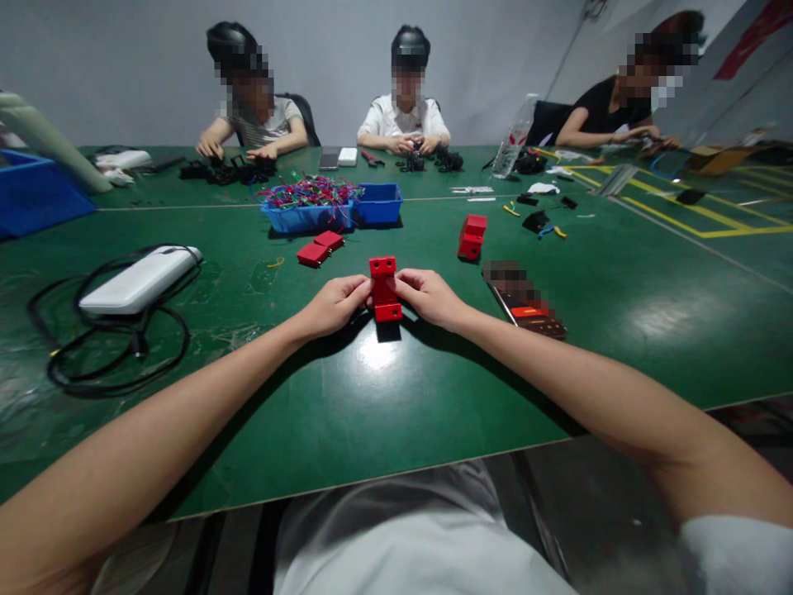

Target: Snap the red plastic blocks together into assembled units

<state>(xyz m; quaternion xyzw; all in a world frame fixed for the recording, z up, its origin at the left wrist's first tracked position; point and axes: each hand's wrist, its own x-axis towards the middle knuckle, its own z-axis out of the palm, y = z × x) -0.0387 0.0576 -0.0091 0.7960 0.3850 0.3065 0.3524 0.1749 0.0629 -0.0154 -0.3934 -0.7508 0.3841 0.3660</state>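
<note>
Between my two hands a red block-like part [384, 289] stands upright over the green table, with dark round holes at its top and bottom ends. My left hand [340, 304] pinches its left side between thumb and fingers. On the opposite side my right hand [429, 296] grips it the same way. Two flat red parts [320, 247] lie beyond my left hand. Another red piece [472, 238], perhaps two stacked, stands beyond my right hand to the right.
A blue bin of coloured wires [310, 218] and a smaller blue bin [379, 205] sit ahead. A white power bank [142, 281] with black cable lies left, a phone [524, 302] right. Three people work across the green table [347, 446]. A bottle [514, 139] stands far right.
</note>
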